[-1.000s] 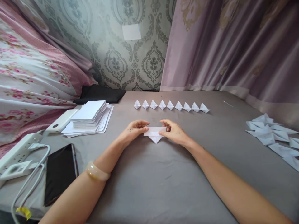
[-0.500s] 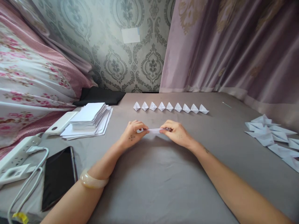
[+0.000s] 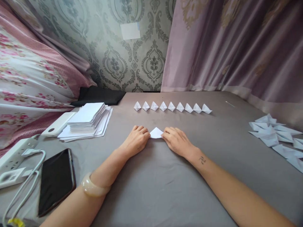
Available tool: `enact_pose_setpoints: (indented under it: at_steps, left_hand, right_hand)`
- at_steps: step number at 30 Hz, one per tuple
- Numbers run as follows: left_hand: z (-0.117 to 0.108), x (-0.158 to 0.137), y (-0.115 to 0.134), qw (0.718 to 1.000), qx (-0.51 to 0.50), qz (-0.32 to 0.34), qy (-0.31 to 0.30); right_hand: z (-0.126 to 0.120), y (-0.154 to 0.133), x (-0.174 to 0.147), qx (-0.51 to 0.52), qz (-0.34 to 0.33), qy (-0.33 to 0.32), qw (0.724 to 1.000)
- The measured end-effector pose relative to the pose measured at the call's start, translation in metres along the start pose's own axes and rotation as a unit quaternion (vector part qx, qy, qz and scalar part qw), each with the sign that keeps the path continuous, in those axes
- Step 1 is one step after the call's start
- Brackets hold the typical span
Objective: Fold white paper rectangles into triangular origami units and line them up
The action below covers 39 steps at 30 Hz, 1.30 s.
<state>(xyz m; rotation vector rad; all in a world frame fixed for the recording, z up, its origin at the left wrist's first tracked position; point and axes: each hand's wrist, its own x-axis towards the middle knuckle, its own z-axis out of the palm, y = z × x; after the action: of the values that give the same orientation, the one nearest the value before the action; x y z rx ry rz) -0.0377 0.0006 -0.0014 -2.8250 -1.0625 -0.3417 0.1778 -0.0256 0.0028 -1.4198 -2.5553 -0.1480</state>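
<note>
Between my hands is a small folded white paper (image 3: 156, 133), its pointed top facing away from me and its lower edge toward me. My left hand (image 3: 138, 138) pinches its left corner, fingers closed. At the right corner, my right hand (image 3: 176, 141) grips the paper the same way. Both hands are low over the grey cloth (image 3: 161, 183). Beyond them stands a row of several small folded paper shapes (image 3: 163, 106), each with a peaked top.
A stack of white paper (image 3: 86, 113) lies at the left, beside a white device (image 3: 58, 124). Nearer are a power strip (image 3: 17, 154) with cables and a dark phone (image 3: 56, 181). Several folded papers (image 3: 272, 134) are heaped at the right. A black cloth (image 3: 99, 95) lies behind.
The folded paper has turned from nearly edge-on to showing its triangular face. Both hands have rolled over, backs up, and come slightly nearer to me.
</note>
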Motion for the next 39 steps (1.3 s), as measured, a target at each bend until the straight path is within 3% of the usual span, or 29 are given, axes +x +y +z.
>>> enact_pose_setpoints:
  at_steps: [4, 7, 10, 12, 22, 31, 39]
  left_hand:
    - [0.007, -0.002, -0.005, 0.988, -0.124, -0.089, 0.016]
    - [0.011, 0.001, -0.007, 0.957, -0.217, -0.192, 0.02]
    - [0.012, 0.003, -0.01, 0.922, -0.28, -0.267, 0.009]
    - [0.012, 0.003, -0.011, 0.913, -0.285, -0.292, 0.004]
    - [0.011, 0.006, -0.011, 0.91, -0.271, -0.315, -0.01]
    - [0.005, 0.008, -0.015, 0.924, -0.269, -0.27, -0.013]
    - [0.01, 0.008, -0.012, 0.918, -0.258, -0.302, -0.007]
  right_hand:
    - [0.003, 0.007, 0.0, 0.133, 0.1, -0.008, 0.986]
    - [0.007, 0.016, 0.003, 0.236, 0.172, -0.013, 0.956]
    - [0.007, 0.024, 0.008, 0.304, 0.206, -0.034, 0.93]
    - [0.007, 0.026, 0.011, 0.325, 0.218, -0.052, 0.919]
    - [0.009, 0.031, 0.016, 0.275, 0.231, -0.073, 0.931]
    - [0.012, 0.031, 0.017, 0.287, 0.24, -0.075, 0.924]
    - [0.013, 0.032, 0.018, 0.286, 0.238, -0.076, 0.925]
